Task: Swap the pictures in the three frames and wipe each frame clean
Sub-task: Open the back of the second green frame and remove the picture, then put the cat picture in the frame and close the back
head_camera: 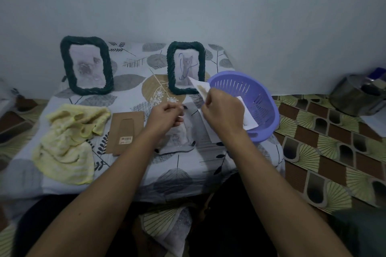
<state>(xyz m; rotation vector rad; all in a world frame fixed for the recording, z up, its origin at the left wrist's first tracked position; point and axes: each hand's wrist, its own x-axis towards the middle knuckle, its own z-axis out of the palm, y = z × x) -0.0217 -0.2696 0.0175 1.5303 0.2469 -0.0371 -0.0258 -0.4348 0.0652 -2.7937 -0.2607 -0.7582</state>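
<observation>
Worktop (129,173) has a leaf-print sheet over it. At the back, two dark rope frames stand upright, the left frame (108,64) and the right frame (170,69), well apart. A crumpled yellow cloth (69,142) lies front left, with a cardboard backing (125,129) just beside it. A purple basket (265,98) sits on the right edge. There's a greyish flat sheet (177,137) in the middle, too blurry to tell what it is.

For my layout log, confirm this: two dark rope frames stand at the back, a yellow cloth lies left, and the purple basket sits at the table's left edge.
Wrong side: the head view shows the purple basket at the table's right edge. The two dark rope frames do stand at the back, and the yellow cloth lies left.
</observation>
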